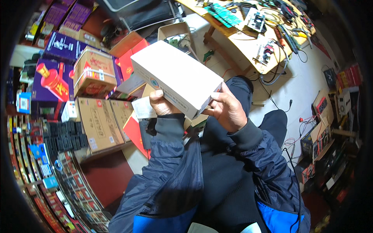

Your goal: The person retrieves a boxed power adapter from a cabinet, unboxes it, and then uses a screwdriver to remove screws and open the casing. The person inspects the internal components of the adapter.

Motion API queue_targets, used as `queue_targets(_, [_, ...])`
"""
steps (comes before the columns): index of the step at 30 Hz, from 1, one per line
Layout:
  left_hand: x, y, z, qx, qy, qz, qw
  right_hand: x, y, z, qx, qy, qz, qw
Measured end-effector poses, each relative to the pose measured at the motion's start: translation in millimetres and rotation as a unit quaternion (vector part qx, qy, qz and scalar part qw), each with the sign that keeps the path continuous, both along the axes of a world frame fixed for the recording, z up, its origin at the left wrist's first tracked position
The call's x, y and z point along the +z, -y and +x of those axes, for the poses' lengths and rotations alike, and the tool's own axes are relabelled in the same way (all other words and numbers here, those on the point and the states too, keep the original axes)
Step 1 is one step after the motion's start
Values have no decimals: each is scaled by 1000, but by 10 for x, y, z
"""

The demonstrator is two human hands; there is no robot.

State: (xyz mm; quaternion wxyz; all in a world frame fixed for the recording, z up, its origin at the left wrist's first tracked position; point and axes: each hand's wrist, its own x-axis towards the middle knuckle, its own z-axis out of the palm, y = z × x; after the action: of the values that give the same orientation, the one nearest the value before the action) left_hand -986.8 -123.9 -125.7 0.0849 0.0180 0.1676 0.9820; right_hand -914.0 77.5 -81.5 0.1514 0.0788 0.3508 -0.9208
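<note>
A long white cardboard box [178,73] is held up above my lap, tilted, its plain broad face turned upward. One narrow side carries a round coloured mark and a line of print. My left hand [163,104] grips the near left side, thumb on that printed face and the other fingers hidden beneath. At the right end, my right hand [228,108] holds the near corner, with its thumb and fingers closed round the edge. The box looks closed; what it contains cannot be seen.
A wooden workbench [237,37] with tools, cables and a green circuit board stands at the far right. Stacked cartons [95,73] and a purple box [52,83] fill the left. Behind the white box is an open carton [176,31]. Cables lie across the floor [272,128] on the right.
</note>
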Motion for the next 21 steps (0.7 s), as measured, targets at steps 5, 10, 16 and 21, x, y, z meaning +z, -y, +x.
queue_targets(5, [-22,-218,34,34,3,-93,995,-43,-154,0,-7,35,15,999])
queue_targets(10, [-266,-185,5,62,16,-148,987,-243,-130,35,39,23,-96,994])
queue_targets(16, [-399,-55,44,92,35,-194,976,-456,-33,119,11,61,-188,980])
queue_targets(21, [-272,21,23,153,87,-261,949,-415,29,171,-31,68,-66,995])
